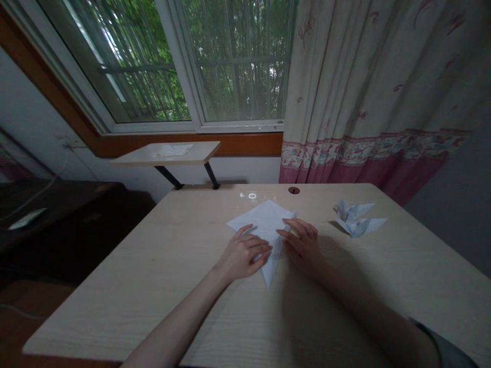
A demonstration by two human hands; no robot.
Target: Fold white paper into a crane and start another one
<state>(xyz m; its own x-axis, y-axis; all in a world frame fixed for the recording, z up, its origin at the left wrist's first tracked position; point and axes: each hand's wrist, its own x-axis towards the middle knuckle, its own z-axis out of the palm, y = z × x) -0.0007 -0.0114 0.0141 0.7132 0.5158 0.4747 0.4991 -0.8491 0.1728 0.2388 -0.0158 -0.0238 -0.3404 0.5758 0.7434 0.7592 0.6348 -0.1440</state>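
Observation:
A white sheet of paper (264,212), folded into a kite-like shape, lies on the table with its narrow point toward me. My left hand (247,253) rests on its left side, fingers stretched over the paper and the index finger apart from the others. At the right edge of the sheet is my right hand (303,245), its fingertips touching the paper and its fingers apart. That edge looks slightly raised near the fingers, and the hand partly hides it. Two folded paper cranes (355,220) stand to the right of my right hand.
The pale wooden table (153,286) has a small raised shelf (146,153) at the back left with paper (174,149) on it. A round cable hole (293,190) is near the back edge. Behind are a window and a curtain (345,102); a dark cabinet (57,220) stands left.

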